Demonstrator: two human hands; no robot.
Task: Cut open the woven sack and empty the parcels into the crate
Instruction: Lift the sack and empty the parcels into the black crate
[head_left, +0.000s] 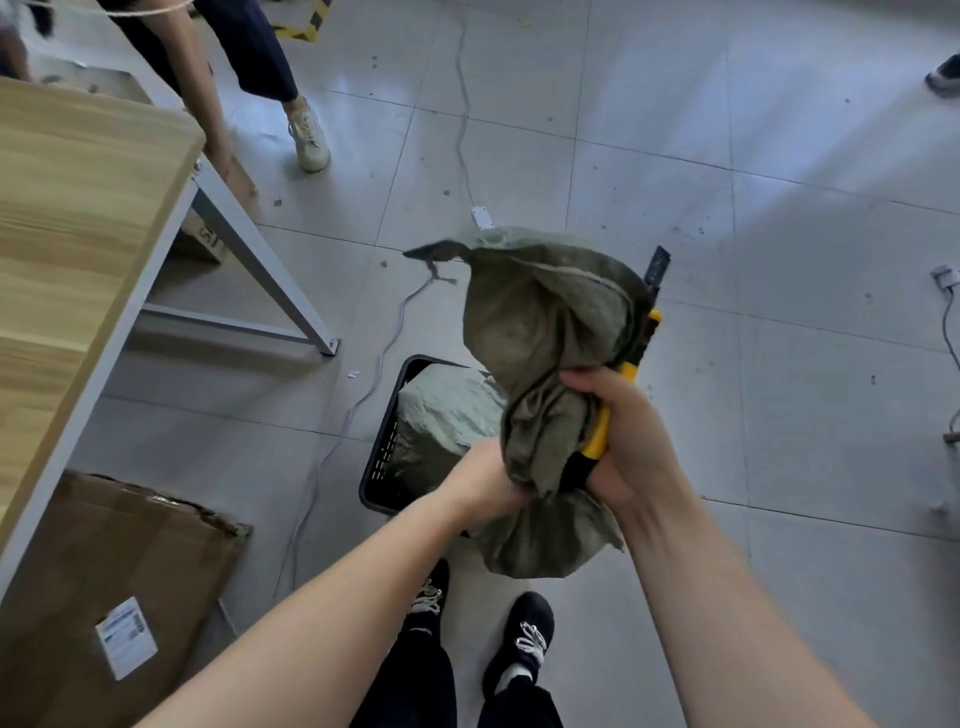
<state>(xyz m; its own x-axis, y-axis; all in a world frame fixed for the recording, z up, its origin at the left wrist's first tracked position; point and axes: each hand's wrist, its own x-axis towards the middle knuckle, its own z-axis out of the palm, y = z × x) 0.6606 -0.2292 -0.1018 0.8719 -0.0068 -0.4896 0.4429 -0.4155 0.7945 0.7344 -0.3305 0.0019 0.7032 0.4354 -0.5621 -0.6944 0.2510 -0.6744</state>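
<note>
your right hand (621, 441) is curled tight, fingers wrapped around both a bunched fold of the olive woven sack (550, 332) and the yellow-and-black handle of a utility knife (631, 364), whose dark tip pokes up past the sack's top edge. your left hand (485, 480) is closed on the sack's lower folds, fingers buried in the cloth. the sack hangs limp and crumpled between both hands, raised above the floor. directly under it sits the black plastic crate (384, 462), with a pale green wrapped parcel (447, 415) inside. a wooden table (78, 218) stands to your left, a cardboard box (119, 597) beneath it.
</note>
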